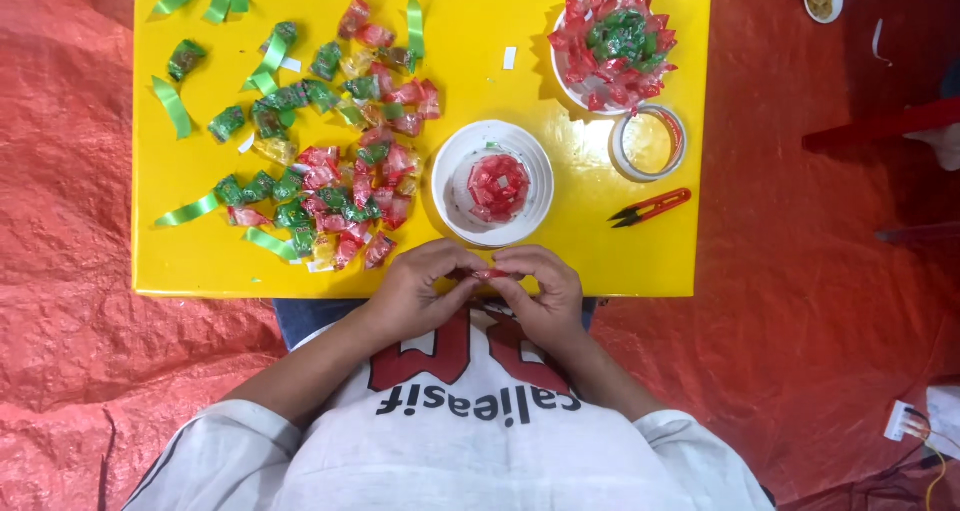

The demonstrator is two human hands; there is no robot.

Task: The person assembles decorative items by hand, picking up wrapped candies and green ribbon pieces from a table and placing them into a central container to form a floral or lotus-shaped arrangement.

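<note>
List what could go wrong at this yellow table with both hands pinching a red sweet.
1. The hands work at the table edge; the red sweet could drop into the lap.
2. The snips lie near the right hand; a careless reach might get nicked.

Glossy yellow table (pixel 600 261), crinkly shiny plastic candy wrappers (pixel 330 186), rough red tarpaulin (pixel 820 301).

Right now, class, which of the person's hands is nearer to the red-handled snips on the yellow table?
Right. The right hand lies below-left of the snips; the left hand sits farther off, beyond it.
</note>
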